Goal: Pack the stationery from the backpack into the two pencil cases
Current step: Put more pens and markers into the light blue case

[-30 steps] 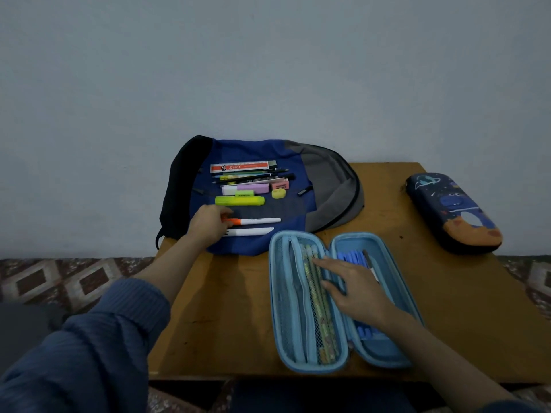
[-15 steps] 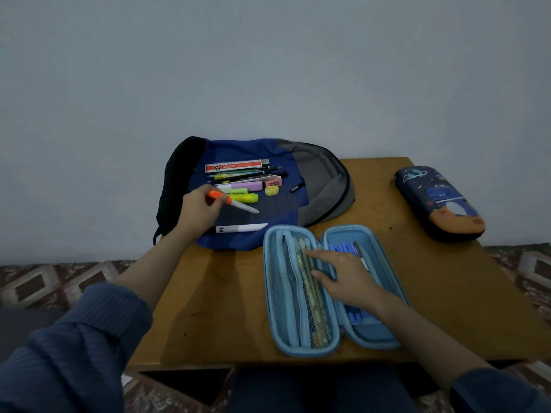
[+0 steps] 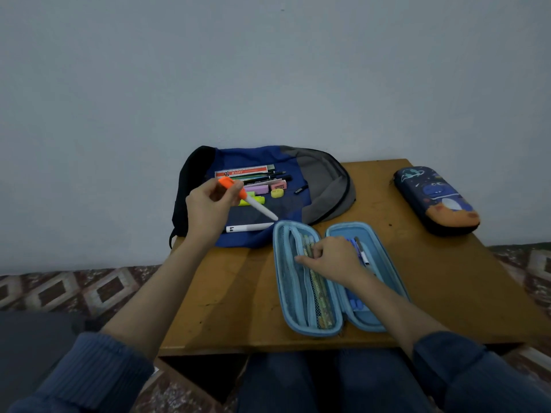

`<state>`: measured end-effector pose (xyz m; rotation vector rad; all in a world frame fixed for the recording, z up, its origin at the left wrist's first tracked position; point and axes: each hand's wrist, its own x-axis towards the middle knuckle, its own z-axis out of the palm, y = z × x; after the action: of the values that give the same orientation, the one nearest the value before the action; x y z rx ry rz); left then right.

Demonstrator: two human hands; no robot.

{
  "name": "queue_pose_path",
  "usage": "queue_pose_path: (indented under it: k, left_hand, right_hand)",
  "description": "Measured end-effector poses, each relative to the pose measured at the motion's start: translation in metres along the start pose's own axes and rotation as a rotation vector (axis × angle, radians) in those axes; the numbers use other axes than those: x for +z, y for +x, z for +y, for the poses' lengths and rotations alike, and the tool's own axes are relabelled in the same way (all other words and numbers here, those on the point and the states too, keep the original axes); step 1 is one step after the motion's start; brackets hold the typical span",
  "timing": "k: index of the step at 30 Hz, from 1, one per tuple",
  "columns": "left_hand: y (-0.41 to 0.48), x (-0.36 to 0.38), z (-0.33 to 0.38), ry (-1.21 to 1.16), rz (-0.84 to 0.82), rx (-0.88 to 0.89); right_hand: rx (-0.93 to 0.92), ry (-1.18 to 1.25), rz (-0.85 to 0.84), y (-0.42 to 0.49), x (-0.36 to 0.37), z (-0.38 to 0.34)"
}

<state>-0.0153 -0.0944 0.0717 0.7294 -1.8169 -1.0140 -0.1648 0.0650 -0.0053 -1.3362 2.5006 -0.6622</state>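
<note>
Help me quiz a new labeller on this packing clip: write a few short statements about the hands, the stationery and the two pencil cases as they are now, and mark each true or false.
1. The left hand holds an orange-capped white marker. True.
2. The light blue pencil case is zipped shut. False: it lies open, and the right hand rests on the pencils inside it.
3. The dark space-print pencil case lies closed at the right of the table. True.
4. Nothing is left on the backpack. False: a white pen, a yellow highlighter and other stationery lie on it.
</note>
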Motion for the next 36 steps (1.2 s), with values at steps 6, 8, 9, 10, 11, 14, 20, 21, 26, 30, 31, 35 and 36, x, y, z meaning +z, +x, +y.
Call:
queue_pose_path:
  k: [6, 8, 9, 10, 11, 14, 20, 21, 26, 30, 31, 35, 36]
  left_hand:
    - [-0.026, 0.003, 0.005, 0.017, -0.034, -0.005]
    - [-0.03, 0.004, 0.006, 0.022, -0.048, -0.005]
    - [-0.031, 0.005, 0.006, 0.011, -0.055, -0.013]
    - [-0.033, 0.006, 0.005, -0.009, -0.062, -0.026]
    - [-0.035, 0.007, 0.004, -0.029, -0.07, -0.038]
    - [-0.042, 0.012, -0.001, 0.004, -0.108, -0.069]
    - [-0.057, 0.028, -0.01, 0.149, -0.219, -0.102]
    - [-0.059, 0.031, -0.01, 0.154, -0.242, -0.121]
    - [-0.063, 0.049, -0.018, 0.198, -0.437, -0.289]
    - [-0.069, 0.057, -0.018, 0.332, -0.654, -0.339]
    - [-0.07, 0.059, -0.019, 0.391, -0.653, -0.31]
    - [-0.073, 0.06, -0.018, 0.35, -0.588, -0.431]
    - [-0.073, 0.059, -0.018, 0.33, -0.581, -0.468]
  right_hand:
    - [-0.048, -0.181, -0.074, -0.008, 0.0, -0.016]
    - [-0.068, -0.208, -0.087, -0.01, 0.0, -0.018]
    - [-0.071, -0.2, -0.094, -0.01, 0.0, -0.018]
    - [-0.073, -0.183, -0.098, -0.01, 0.0, -0.018]
    - [-0.076, -0.162, -0.102, -0.009, -0.001, -0.018]
    - [-0.088, -0.116, -0.105, -0.01, -0.001, -0.017]
    - [-0.055, -0.017, -0.125, -0.01, -0.005, -0.016]
    - [-0.047, -0.012, -0.128, -0.01, -0.005, -0.016]
    - [-0.034, -0.011, -0.118, -0.009, -0.006, -0.015]
    - [-0.042, 0.014, -0.119, -0.009, -0.005, -0.014]
    - [-0.037, 0.024, -0.121, -0.01, -0.004, -0.014]
    - [-0.023, 0.115, -0.138, -0.013, -0.009, -0.007]
    - [-0.024, 0.145, -0.143, -0.015, -0.013, -0.005]
